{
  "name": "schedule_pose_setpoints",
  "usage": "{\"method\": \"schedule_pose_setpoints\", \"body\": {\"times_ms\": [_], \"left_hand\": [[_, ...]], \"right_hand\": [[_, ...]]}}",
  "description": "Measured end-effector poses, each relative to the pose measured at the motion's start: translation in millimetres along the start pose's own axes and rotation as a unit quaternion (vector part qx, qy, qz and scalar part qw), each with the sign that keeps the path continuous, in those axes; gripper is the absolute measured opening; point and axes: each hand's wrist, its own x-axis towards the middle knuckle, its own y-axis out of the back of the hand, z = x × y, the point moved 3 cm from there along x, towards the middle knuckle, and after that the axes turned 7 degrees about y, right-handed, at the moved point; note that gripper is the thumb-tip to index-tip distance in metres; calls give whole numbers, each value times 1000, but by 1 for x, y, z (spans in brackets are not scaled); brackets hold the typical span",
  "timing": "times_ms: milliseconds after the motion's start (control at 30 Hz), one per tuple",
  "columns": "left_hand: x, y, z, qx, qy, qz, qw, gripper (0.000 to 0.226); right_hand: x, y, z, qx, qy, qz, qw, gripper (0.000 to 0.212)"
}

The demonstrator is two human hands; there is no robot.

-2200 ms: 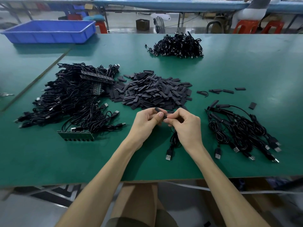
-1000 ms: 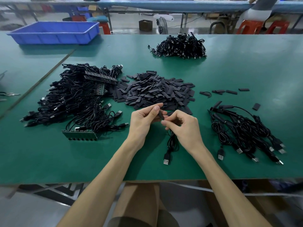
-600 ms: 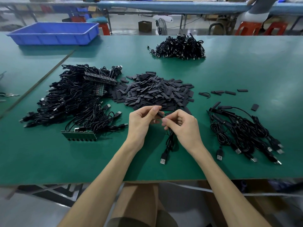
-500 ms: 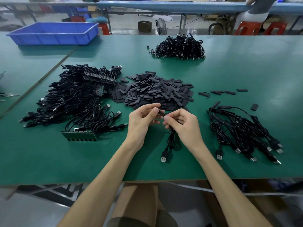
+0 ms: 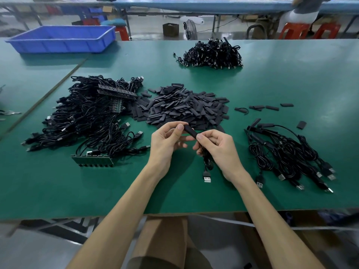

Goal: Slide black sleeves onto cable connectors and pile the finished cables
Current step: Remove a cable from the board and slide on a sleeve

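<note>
- The sleeving step is judged to be in hand: a black sleeve (image 5: 190,131) is held just in front of the heap of loose sleeves (image 5: 186,107), above the green table (image 5: 291,84), slanting from upper left to lower right.
- The sleeve's upper end is pinched between thumb and forefinger of the left hand (image 5: 165,140); nothing else is held by that hand.
- Its lower end, along with the cable (image 5: 207,164), is gripped by the curled fingers of the right hand (image 5: 217,146). The coiled cable hangs below that hand, with its USB plug (image 5: 207,176) lowest.
- The connector is hidden by sleeve and fingers, so how far it is seated cannot be told.
- Next, the sleeve would probably need pushing home. The cable would then be laid on the pile of finished cables (image 5: 287,154), right of the heap. Unsleeved cables (image 5: 87,117) wait to the left of the heap.
- Compared with half a second ago, the hands have been drawn apart. A longer stretch of sleeve is exposed where the fingertips had nearly met.
</note>
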Motion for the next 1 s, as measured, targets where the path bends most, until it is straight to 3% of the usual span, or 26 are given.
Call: {"method": "schedule_pose_setpoints", "body": {"times_ms": [500,733,1000], "left_hand": [[-3,-6,1,28,0,-63,998,20],[-1,-6,-3,101,-16,-61,993,20],[0,-6,-4,97,-24,-62,993,22]], "right_hand": [[-1,1,-1,38,-30,-13,999,11],[-2,0,-3,-29,1,-29,999,22],[-4,-2,-3,-84,46,-17,995,11]]}}
